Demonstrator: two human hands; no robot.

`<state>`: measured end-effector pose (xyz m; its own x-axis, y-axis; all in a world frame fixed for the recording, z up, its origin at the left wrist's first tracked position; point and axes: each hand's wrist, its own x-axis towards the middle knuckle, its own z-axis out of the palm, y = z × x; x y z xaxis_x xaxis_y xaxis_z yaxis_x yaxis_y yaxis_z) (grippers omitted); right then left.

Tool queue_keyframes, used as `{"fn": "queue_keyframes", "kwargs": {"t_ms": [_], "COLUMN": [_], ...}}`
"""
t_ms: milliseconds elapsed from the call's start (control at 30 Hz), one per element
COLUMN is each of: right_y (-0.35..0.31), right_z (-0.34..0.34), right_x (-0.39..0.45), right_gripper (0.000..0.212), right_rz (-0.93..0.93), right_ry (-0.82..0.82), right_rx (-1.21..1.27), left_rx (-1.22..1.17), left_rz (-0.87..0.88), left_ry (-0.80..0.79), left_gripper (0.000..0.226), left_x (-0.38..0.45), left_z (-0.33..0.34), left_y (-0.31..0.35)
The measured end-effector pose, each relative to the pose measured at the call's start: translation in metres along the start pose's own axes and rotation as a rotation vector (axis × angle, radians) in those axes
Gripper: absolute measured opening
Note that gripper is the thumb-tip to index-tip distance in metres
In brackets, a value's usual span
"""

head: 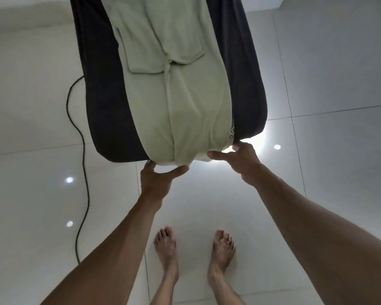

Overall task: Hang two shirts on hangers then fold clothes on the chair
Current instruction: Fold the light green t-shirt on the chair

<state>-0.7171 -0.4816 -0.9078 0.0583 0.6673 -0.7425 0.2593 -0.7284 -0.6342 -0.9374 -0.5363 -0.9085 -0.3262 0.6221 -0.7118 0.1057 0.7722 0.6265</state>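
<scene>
Two hands, left (155,180) and right (240,158), pinch the pale green shirt's (174,84) hem, dark garment (106,102) behind; hanger unseen, folding apparently remains.

No text can be read. The pale green shirt (174,95) carries a small dark green printed mark at its hem, toward four o'clock, half hidden by the dark garment (106,102) and illegible.
</scene>
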Motion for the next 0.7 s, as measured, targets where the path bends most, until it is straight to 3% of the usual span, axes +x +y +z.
{"fn": "queue_keyframes", "kwargs": {"t_ms": [67, 133, 233, 333, 500, 700], "right_y": [0.006, 0.017, 0.031, 0.047, 0.066, 0.082], "right_z": [-0.004, -0.008, -0.014, -0.019, -0.025, -0.027], "right_x": [0.005, 0.008, 0.000, -0.015, -0.048, -0.092], "right_gripper": [0.034, 0.025, 0.021, 0.017, 0.025, 0.042], "right_rz": [-0.066, -0.136, -0.199, -0.143, -0.026, 0.021], "right_ry": [-0.027, -0.086, -0.151, -0.225, -0.385, -0.418], "right_rx": [-0.037, -0.094, -0.171, -0.167, -0.101, 0.097], "left_rx": [-0.034, -0.052, -0.018, -0.039, -0.153, -0.317], "left_rz": [0.045, 0.068, 0.085, 0.057, -0.067, -0.117], "left_ry": [0.048, 0.055, 0.010, -0.051, -0.185, -0.242], "left_gripper": [0.042, 0.032, 0.035, 0.040, 0.048, 0.058], "left_x": [0.003, 0.001, -0.012, -0.034, -0.072, -0.110], "left_z": [0.005, 0.006, 0.003, -0.001, -0.008, -0.016], "left_y": [-0.006, -0.014, -0.025, -0.039, -0.053, -0.069]}}
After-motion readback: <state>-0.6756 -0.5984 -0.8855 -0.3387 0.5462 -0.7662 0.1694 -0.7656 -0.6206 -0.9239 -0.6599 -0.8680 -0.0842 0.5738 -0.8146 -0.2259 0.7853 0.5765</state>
